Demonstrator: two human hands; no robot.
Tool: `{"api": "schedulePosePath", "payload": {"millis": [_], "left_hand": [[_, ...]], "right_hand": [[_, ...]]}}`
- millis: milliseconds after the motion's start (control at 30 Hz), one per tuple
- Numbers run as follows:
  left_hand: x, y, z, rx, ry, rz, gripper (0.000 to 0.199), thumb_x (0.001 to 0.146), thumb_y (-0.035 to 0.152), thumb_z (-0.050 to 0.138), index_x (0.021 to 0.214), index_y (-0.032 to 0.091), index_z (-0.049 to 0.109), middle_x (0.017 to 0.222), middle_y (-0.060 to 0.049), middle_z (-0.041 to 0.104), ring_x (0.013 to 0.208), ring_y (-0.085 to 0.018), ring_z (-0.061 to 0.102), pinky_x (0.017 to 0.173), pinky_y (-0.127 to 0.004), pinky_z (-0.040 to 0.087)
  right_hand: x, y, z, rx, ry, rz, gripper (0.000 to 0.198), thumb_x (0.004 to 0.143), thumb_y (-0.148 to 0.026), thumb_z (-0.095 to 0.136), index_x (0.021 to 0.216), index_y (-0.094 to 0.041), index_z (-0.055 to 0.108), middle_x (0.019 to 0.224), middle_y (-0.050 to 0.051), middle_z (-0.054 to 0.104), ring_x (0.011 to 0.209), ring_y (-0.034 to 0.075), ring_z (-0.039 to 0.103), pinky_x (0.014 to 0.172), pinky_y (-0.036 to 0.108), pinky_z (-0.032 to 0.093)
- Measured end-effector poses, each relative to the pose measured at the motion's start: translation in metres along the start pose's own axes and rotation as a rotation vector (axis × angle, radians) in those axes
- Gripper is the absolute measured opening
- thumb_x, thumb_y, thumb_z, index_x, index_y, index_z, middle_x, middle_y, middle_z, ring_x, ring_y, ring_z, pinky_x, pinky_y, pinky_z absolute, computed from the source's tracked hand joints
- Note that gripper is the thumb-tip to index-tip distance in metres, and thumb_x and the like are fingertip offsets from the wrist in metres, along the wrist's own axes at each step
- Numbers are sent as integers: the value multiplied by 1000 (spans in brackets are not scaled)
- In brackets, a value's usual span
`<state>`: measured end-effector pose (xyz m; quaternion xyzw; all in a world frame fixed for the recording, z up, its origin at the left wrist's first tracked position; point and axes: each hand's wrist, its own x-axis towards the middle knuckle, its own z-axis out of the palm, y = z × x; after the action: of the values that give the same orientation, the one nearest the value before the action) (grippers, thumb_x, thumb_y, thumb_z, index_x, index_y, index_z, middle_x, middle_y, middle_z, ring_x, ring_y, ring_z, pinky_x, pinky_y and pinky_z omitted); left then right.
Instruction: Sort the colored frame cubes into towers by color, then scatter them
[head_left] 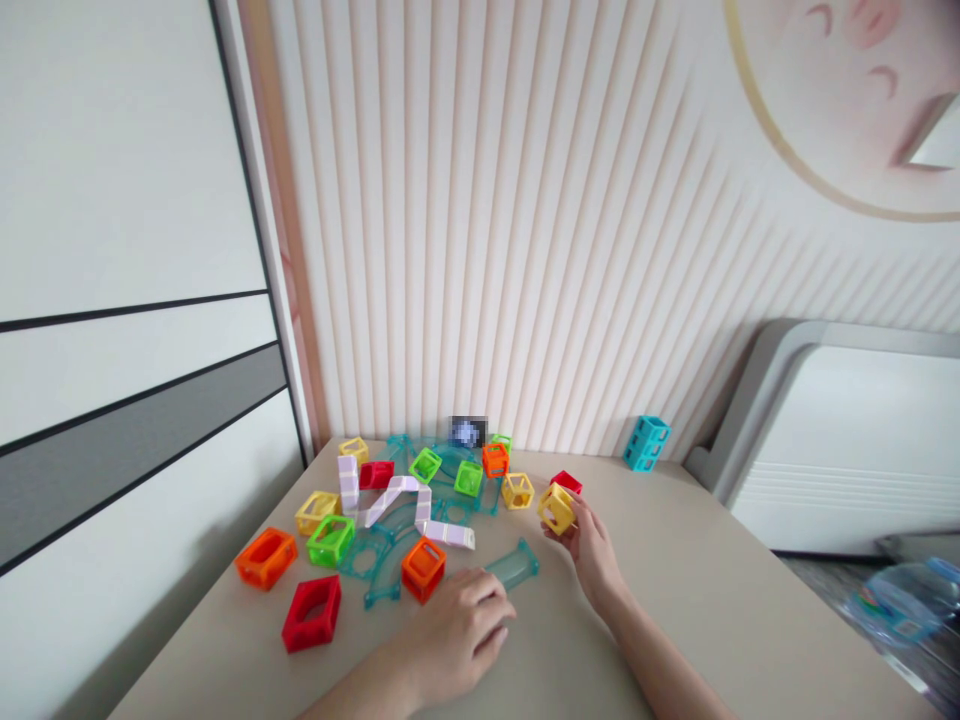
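My right hand grips a yellow cube frame just off the table, with a red block behind it. Curled inward, the fingers of my left hand cover one end of a straight see-through teal track piece; what is inside them, if anything, is hidden. Just beyond that hand sits an orange cube frame. Another yellow cube frame stands left of my right hand.
Curved teal track pieces and several coloured frames lie across the left side. Among them runs a pale lilac block strip. A blue block stack stands against the ribbed wall. Off the table at right is a plastic bottle.
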<state>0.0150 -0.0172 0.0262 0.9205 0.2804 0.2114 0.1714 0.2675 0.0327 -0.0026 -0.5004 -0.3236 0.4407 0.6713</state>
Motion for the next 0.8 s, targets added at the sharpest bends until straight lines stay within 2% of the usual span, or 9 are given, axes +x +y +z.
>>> {"api": "schedulePosePath", "payload": {"millis": [133, 267, 400, 500, 567, 667, 733, 800], "left_hand": [[0, 1, 0, -5, 17, -8, 21, 88, 12, 60, 105, 24, 67, 106, -3, 68, 100, -23, 66, 92, -33, 54], [-1, 0, 4, -76, 58, -45, 33, 88, 12, 60, 118, 26, 64, 112, -4, 68, 106, -24, 65, 97, -37, 53], [-2, -6, 12, -305, 233, -131, 52, 92, 19, 60, 142, 29, 47, 121, -7, 66, 111, -24, 64, 99, -39, 53], [-1, -11, 18, -494, 378, -159, 69, 92, 34, 66, 152, 27, 32, 124, -11, 64, 109, -25, 65, 92, -39, 56], [1, -11, 17, -604, 417, -143, 68, 90, 42, 69, 148, 26, 38, 126, -12, 63, 109, -26, 65, 89, -38, 57], [5, -8, 12, -734, 419, -191, 44, 92, 44, 67, 128, 22, 55, 120, -11, 66, 109, -25, 66, 88, -36, 57], [8, -5, 9, -830, 425, -254, 37, 93, 45, 66, 120, 21, 58, 116, -10, 68, 107, -25, 67, 89, -36, 57], [9, -3, 6, -937, 429, -296, 38, 93, 48, 66, 118, 21, 57, 115, -10, 69, 107, -25, 68, 91, -37, 57]], "right_hand": [[-5, -11, 2, 75, -150, 48, 44, 87, -60, 56, 101, -21, 70, 93, 9, 79, 70, 26, 74, 74, 44, 61], [-16, -20, 10, 73, -285, 50, 51, 89, -66, 52, 106, -20, 69, 102, 13, 79, 70, 27, 74, 72, 46, 60], [-35, -21, 19, 1, -380, -24, 53, 86, -70, 57, 106, -23, 68, 104, 12, 77, 81, 30, 74, 75, 45, 59], [-51, -17, 26, -120, -472, -103, 55, 87, -73, 56, 105, -23, 70, 99, 10, 77, 86, 29, 72, 76, 41, 59], [-61, -15, 31, -238, -547, -162, 59, 86, -75, 55, 107, -22, 71, 97, 10, 76, 85, 28, 71, 74, 39, 58], [-67, -13, 35, -365, -644, -277, 66, 86, -78, 52, 115, -22, 71, 98, 10, 76, 85, 28, 72, 75, 38, 58], [-61, -14, 35, -437, -633, -390, 65, 93, -75, 43, 120, -23, 71, 100, 11, 77, 85, 27, 72, 78, 39, 59], [-46, -14, 33, -553, -544, -516, 58, 102, -63, 35, 122, -23, 71, 104, 12, 77, 90, 27, 72, 84, 41, 59]]}}
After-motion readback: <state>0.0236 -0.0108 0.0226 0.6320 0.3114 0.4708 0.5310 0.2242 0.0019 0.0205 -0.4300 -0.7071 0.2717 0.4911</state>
